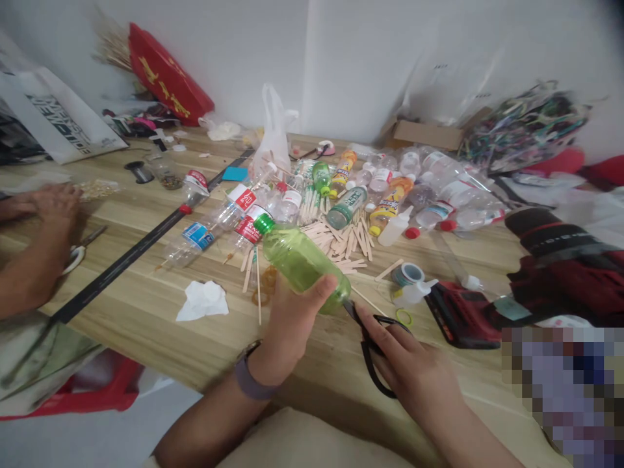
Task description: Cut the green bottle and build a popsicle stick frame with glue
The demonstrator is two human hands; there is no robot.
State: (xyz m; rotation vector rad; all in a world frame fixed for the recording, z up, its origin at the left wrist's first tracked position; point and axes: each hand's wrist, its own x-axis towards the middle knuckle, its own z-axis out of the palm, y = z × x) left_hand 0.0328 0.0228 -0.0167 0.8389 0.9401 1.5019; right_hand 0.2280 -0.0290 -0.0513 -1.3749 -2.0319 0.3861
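Note:
A clear green plastic bottle (297, 257) with a bright green cap lies tilted in my left hand (295, 318), its base toward the right. My left fingers are wrapped round its lower part, thumb on top. In my right hand (414, 364) is a pair of black-handled scissors (373, 361). The blades point up and left, and their tip meets the base end of the bottle; whether it has pierced the plastic I cannot tell. Just beyond the bottle lie wooden craft sticks (348, 240). A crumpled white tissue (202, 301) is to the left of my left hand.
A red and black power drill (536, 273) stands at the right, near a roll of tape (408, 274). Several plastic bottles (390, 198) crowd the middle back. Another person's hands (53, 208) rest at the left, near other scissors (75, 257). A dark strip (131, 257) crosses the table.

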